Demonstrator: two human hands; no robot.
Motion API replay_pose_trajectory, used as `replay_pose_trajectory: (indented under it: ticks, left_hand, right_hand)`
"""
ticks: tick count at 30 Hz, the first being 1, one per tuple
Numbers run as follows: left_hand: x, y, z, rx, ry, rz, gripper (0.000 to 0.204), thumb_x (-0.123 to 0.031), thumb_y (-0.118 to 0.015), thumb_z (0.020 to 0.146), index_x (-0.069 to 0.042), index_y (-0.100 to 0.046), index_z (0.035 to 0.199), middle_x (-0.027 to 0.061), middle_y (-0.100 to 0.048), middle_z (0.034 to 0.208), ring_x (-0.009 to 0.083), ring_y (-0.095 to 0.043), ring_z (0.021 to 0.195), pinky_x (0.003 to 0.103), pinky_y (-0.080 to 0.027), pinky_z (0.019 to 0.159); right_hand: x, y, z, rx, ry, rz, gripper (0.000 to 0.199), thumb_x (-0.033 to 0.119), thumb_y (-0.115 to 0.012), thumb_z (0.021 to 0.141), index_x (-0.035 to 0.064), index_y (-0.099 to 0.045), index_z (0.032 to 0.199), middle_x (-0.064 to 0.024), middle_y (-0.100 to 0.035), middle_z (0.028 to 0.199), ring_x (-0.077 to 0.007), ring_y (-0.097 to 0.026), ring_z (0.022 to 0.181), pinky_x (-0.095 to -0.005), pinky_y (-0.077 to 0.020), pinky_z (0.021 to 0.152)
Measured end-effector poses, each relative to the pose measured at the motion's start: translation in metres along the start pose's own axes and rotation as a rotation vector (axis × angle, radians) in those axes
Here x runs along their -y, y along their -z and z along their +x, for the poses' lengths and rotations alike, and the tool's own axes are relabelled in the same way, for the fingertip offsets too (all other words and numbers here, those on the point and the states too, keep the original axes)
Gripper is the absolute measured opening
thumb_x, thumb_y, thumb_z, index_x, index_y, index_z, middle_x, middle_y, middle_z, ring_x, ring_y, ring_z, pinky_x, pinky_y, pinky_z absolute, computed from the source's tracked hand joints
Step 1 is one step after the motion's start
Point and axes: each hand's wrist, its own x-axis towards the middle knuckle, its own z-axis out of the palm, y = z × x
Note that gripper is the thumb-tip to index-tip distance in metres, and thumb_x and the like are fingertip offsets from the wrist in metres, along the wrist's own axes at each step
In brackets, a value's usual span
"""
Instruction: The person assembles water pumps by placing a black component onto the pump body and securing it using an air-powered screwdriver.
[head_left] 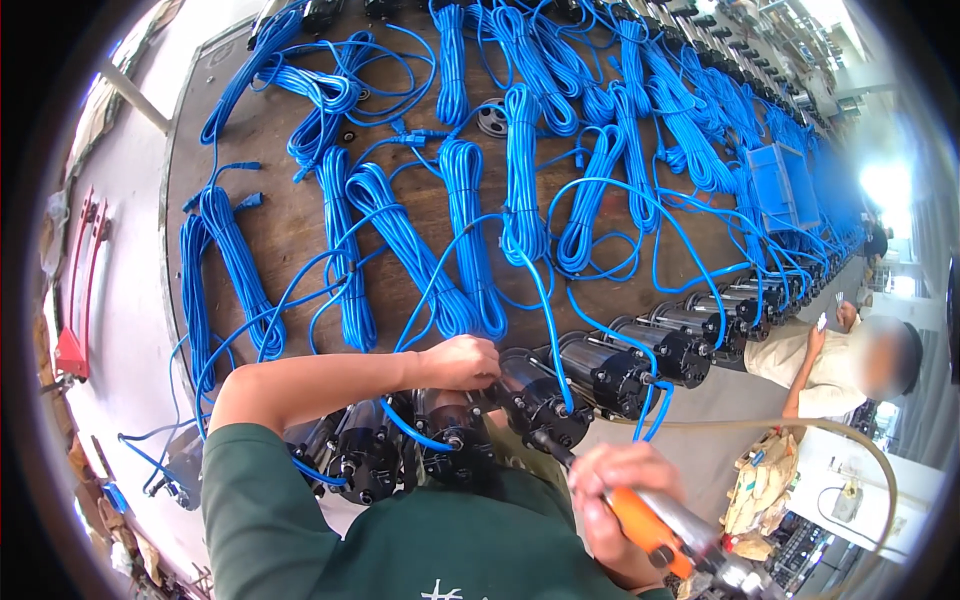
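My right hand (615, 500) is wrapped round an orange-and-silver power screwdriver (655, 530), which looks air-driven. Its dark shaft slants up to the left, and the tip meets the near end of a black cylindrical unit (545, 405) with a blue cable coming out of it. My left hand (462, 362) is closed, its curled fingers against the far side of that unit and its neighbour. What lies under those fingers is hidden. Close to my chest stand another cylindrical unit (455, 430) and, left of it, a similar black unit (365, 465).
Bundled blue cables (470, 230) cover much of the brown tabletop (400, 95). More cylindrical units (665, 350) line its near edge toward the right. A blue bin (783, 187) sits among cables. At the right is another person (830, 365); a hose (880, 460) curves nearby. A red pallet truck (72, 345) stands left.
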Motion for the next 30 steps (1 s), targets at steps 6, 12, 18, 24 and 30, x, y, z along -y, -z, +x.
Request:
replay_pose_trajectory:
  ticks: [6,12,18,24,30]
  left_hand:
    - [0.003,-0.009,-0.001,0.014,0.078,0.081,0.01,-0.013,-0.07,0.073,-0.005,-0.068,0.078,0.0089,-0.064,0.081,0.0294,-0.063,0.085,0.041,-0.054,0.073]
    - [0.006,-0.012,-0.002,0.124,0.135,0.144,0.012,-0.015,-0.071,0.075,-0.005,-0.066,0.073,0.0092,-0.064,0.077,0.0294,-0.064,0.08,0.043,-0.053,0.071]
    - [0.007,-0.016,-0.003,0.114,0.143,0.141,0.012,-0.016,-0.069,0.077,-0.006,-0.064,0.072,0.0089,-0.063,0.075,0.0296,-0.063,0.079,0.042,-0.053,0.07]
    - [0.007,-0.002,0.014,0.298,0.121,0.336,0.01,-0.015,-0.065,0.078,-0.005,-0.067,0.077,0.0119,-0.066,0.076,0.0326,-0.066,0.076,0.043,-0.053,0.067]
    - [-0.112,0.137,0.058,0.567,0.688,0.55,0.023,-0.025,-0.072,0.076,-0.002,-0.074,0.08,0.02,-0.068,0.075,0.0364,-0.068,0.071,0.047,-0.053,0.061]
  right_hand:
    - [-0.047,-0.005,-0.004,0.125,0.014,-0.072,0.028,0.001,-0.063,0.083,-0.0002,-0.053,0.109,-0.0122,-0.057,0.089,-0.0168,-0.058,0.064,-0.032,-0.0545,0.062]
    - [-0.07,-0.006,-0.005,0.187,0.046,-0.107,0.02,0.001,-0.066,0.082,-0.0016,-0.056,0.099,-0.0124,-0.059,0.085,-0.0175,-0.061,0.064,-0.0317,-0.0562,0.061]
    - [-0.071,0.001,0.005,0.272,0.059,-0.107,0.019,0.001,-0.065,0.078,-0.0027,-0.057,0.095,-0.0121,-0.062,0.081,-0.0174,-0.063,0.064,-0.0287,-0.056,0.06]
    - [-0.077,0.006,0.012,0.3,0.156,-0.141,0.034,0.011,-0.066,0.075,-0.0048,-0.065,0.104,-0.0119,-0.068,0.081,-0.0149,-0.065,0.062,-0.0257,-0.0541,0.062]
    - [-0.024,0.041,0.019,0.326,0.231,0.024,0.033,0.002,-0.067,0.077,0.0005,-0.058,0.108,-0.0119,-0.063,0.088,-0.0175,-0.064,0.075,-0.0268,-0.0533,0.059]
